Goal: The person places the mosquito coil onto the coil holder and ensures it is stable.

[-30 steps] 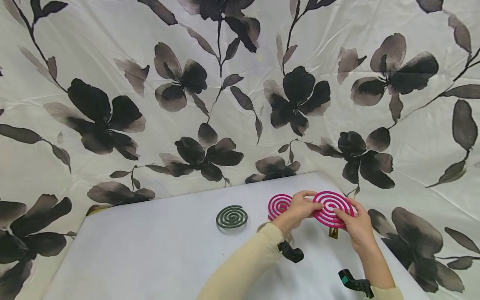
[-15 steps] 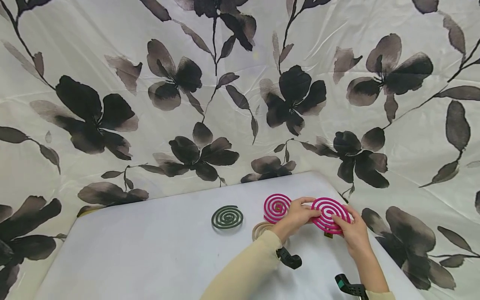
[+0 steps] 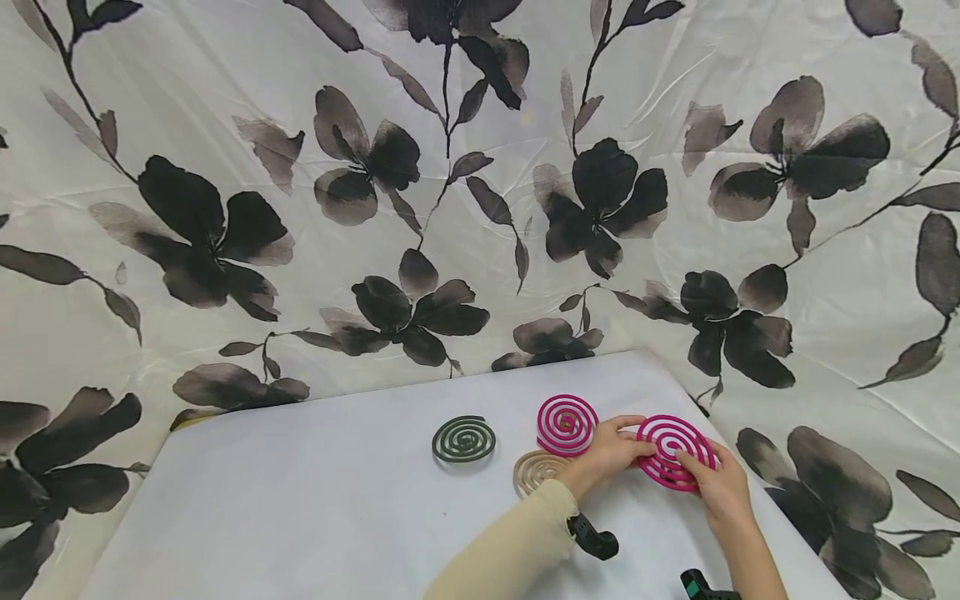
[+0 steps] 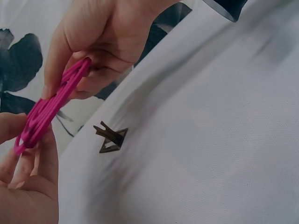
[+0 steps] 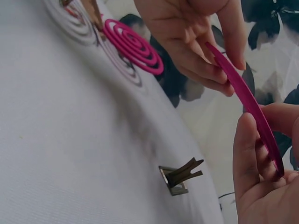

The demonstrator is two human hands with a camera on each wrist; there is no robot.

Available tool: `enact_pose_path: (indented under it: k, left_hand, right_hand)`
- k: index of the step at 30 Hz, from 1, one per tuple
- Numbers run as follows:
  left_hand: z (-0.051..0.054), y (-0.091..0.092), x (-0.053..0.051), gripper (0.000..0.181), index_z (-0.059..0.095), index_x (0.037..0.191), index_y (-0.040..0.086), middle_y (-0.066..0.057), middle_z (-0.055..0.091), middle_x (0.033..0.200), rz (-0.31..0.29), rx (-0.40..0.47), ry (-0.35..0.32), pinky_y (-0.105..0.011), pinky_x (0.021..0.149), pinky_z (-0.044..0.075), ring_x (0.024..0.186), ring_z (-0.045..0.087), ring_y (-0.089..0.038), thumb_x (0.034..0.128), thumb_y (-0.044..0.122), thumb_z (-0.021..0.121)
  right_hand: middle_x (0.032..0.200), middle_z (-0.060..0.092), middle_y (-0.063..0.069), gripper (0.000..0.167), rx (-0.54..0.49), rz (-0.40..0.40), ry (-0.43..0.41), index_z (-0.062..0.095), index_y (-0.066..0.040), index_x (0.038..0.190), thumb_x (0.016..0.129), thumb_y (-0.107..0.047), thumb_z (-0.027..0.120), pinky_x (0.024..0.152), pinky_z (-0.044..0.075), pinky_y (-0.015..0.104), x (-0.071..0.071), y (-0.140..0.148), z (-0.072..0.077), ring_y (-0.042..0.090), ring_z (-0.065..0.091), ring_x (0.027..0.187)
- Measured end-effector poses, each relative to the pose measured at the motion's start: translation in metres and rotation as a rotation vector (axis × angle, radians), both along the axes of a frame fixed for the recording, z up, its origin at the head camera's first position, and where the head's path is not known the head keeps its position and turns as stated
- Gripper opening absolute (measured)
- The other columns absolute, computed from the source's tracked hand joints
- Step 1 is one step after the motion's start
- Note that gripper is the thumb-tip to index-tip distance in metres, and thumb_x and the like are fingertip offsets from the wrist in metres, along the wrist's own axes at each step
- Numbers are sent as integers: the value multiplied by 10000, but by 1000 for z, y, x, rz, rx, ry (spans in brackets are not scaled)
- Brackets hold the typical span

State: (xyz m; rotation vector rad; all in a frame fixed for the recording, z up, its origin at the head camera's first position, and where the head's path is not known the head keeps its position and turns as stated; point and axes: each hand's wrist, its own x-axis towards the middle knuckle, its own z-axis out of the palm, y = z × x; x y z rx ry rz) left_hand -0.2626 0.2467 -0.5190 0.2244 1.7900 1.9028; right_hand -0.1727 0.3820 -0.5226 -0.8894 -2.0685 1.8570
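Note:
Both hands hold a pink mosquito coil (image 3: 662, 477) above the right part of the table. My left hand (image 3: 611, 450) pinches its left edge, and my right hand (image 3: 726, 492) pinches the right edge between thumb and fingers. Seen edge-on, the held coil (image 5: 253, 109) is tilted in the right wrist view. A small brass-coloured metal stand (image 4: 112, 139) with a forked upright tab rests on the table below the coil, apart from it. In the head view the held coil largely covers this stand.
A second pink coil (image 3: 551, 406) sits on a stand left of the hands. Partly behind the left wrist lies a tan coil (image 3: 531, 468). Farther left is a dark green coil (image 3: 453, 454). The white table (image 3: 300, 500) meets a flower-patterned cloth (image 3: 465, 225) behind and at right.
Both hands have lowered the held coil slightly, and it now covers the metal stand seen below it earlier. More of the tan coil shows beside the left wrist. The head view has shifted a little.

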Motion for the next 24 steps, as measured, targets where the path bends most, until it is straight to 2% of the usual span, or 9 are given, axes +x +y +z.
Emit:
enact_pose_path:
  k: [3, 13, 19, 24]
  left_hand:
    - [-6, 2, 4, 372, 668, 1143, 168, -25, 702, 849, -16, 6, -15, -315, 671, 561, 762, 643, -145, 820, 4, 751]
    - [-14, 4, 6, 427, 634, 1181, 120, -61, 688, 879, -27, 81, -66, -359, 730, 572, 818, 662, -186, 812, -78, 718]
    - [-24, 8, 7, 458, 631, 1186, 92, -79, 693, 879, 6, 109, -71, -353, 718, 574, 817, 667, -188, 789, -124, 702]
    - [-31, 8, 7, 457, 622, 1190, 73, -83, 695, 882, 52, 115, -63, -342, 703, 574, 804, 666, -181, 786, -124, 705]
  right_hand:
    - [1461, 341, 259, 811, -6, -16, -9, 241, 0, 1507, 912, -319, 691, 730, 532, 175, 3, 2, -5, -98, 529, 751]
    - [1461, 345, 267, 842, -51, -34, -18, 254, 20, 1493, 888, -337, 719, 726, 524, 162, 0, 5, -15, -108, 525, 735]
    - [1455, 347, 257, 817, -70, -20, -16, 264, 32, 1476, 891, -321, 714, 718, 514, 153, -1, 8, -23, -107, 527, 754]
    - [1440, 366, 246, 781, -95, -2, -10, 284, 21, 1463, 903, -328, 701, 718, 533, 191, -5, 7, -29, -67, 573, 778]
